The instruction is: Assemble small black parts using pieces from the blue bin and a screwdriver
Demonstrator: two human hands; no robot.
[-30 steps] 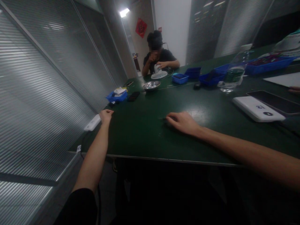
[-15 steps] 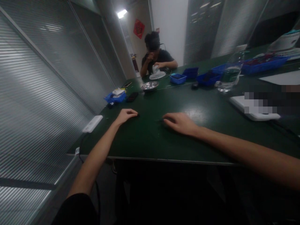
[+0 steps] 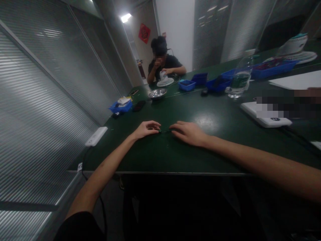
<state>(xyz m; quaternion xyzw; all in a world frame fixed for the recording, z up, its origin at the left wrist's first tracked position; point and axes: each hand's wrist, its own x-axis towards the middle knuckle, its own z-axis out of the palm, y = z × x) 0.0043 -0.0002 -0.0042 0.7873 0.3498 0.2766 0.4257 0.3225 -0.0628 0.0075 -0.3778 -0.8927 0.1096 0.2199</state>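
Both my hands rest on the dark green table (image 3: pixel 155 154), close together near its middle. My left hand (image 3: pixel 146 129) has its fingers curled, the fingertips pinched at a tiny dark object (image 3: pixel 160 131) lying on the tabletop. My right hand (image 3: pixel 188 132) lies palm down just to the right, fingers bent, its fingertips touching the other end of the same small dark thing. What the object is I cannot make out in the dim light.
A white power strip (image 3: pixel 96 136) sits at the table's left edge. Farther back stand a metal bowl (image 3: pixel 157 94), blue trays (image 3: pixel 187 85), a water bottle (image 3: pixel 239 80) and a white flat device (image 3: pixel 265 113). A person (image 3: pixel 163 65) sits at the far end.
My left hand slid right from the table's left edge across the tabletop until it met my right hand. The right hand stayed almost still.
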